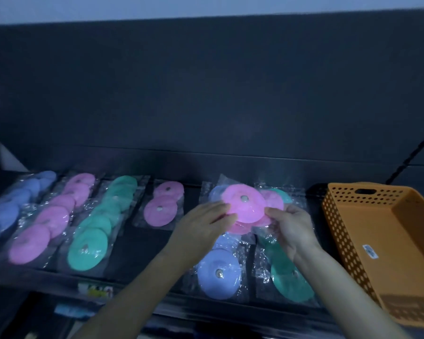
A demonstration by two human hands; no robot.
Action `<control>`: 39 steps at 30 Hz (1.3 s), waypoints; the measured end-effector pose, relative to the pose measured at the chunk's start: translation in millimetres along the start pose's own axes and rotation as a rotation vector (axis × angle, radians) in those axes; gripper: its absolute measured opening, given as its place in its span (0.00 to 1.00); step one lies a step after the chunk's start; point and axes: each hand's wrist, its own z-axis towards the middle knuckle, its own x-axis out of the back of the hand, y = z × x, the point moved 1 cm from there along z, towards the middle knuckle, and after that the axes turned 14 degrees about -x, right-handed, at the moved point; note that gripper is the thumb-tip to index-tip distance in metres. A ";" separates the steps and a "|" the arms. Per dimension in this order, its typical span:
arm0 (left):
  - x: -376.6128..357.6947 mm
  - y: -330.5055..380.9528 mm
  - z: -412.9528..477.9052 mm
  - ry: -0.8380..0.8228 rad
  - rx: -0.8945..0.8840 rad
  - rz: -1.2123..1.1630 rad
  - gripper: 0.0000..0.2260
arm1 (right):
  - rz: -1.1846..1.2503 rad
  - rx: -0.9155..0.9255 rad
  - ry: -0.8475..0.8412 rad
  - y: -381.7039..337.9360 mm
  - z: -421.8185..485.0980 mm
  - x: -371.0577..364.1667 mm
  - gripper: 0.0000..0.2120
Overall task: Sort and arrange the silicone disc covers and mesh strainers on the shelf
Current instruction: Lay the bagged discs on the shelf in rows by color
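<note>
Over shelf (132, 250), both hands (201, 231) round disc (242, 204)

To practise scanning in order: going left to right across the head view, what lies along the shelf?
Blue silicone disc row → long pink silicone disc row → green silicone disc row → short pink disc pair → lifted pink disc stack → orange perforated plastic basket.

The left hand (201, 226) and the right hand (291, 231) are both showing bare in dim, bluish light, with slim fingers and short, rounded fingertips. Behind each hand a bare arm is reaching back toward the lower edge of the view: the left forearm (137, 285) and the right forearm (348, 289) are lying uncovered from the wrist onward. Slight blur is hiding any finer detail on the fingers and wrists.
</note>
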 end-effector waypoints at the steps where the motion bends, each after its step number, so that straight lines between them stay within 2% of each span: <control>1: -1.2 -0.1 -0.4 0.035 -0.044 0.052 0.10 | 0.007 -0.001 0.007 1.8 1.5 -3.7 0.08; 4: 6.4 1.1 -9.8 0.092 -0.016 0.057 0.09 | 0.052 -0.037 0.012 6.9 4.4 -11.2 0.10; 7: 14.8 -1.8 -16.5 0.102 0.121 0.004 0.11 | 0.122 -0.062 0.005 3.1 9.8 -14.3 0.10; 11: 23.3 -20.5 -34.4 0.183 0.642 -0.222 0.03 | 0.132 -0.042 -0.027 2.4 12.6 -25.8 0.09; 14: 21.3 -41.1 -50.4 0.270 0.952 -0.372 0.09 | 0.076 -0.008 -0.030 10.3 12.8 -34.8 0.07; 18: 14.5 -72.9 -70.3 0.486 1.321 -0.633 0.05 | 0.016 0.033 0.004 19.3 11.8 -49.0 0.07; 20: 11.7 -87.5 -82.8 0.543 1.460 -0.720 0.01 | 0.025 0.043 0.021 24.2 9.0 -59.6 0.06; 24: 10.1 -111.6 -102.4 0.623 1.595 -0.879 0.02 | 0.048 0.055 0.061 37.4 1.9 -87.2 0.07; 27: 6.7 -124.3 -109.7 0.485 1.646 -0.977 0.06 | 0.039 0.101 0.075 52.5 -4.8 -109.3 0.09; 30: 5.0 -130.1 -115.2 0.303 1.634 -1.054 0.08 | 0.001 0.134 0.096 69.5 -12.4 -127.6 0.06; 32: 8.5 -136.4 -121.7 0.173 1.536 -1.034 0.08 | -0.008 0.151 0.125 76.5 -15.8 -136.6 0.05; 34: 14.2 -143.2 -127.6 0.009 1.393 -0.970 0.03 | -0.027 0.177 0.171 80.3 -17.3 -142.5 0.05; 36: 20.5 -149.0 -131.9 -0.133 1.269 -0.896 0.03 | -0.033 0.189 0.202 84.5 -19.6 -146.2 0.05; 39: 26.0 -156.4 -132.9 -0.228 1.104 -0.804 0.02 | -0.003 0.183 0.218 93.2 -24.2 -148.7 0.05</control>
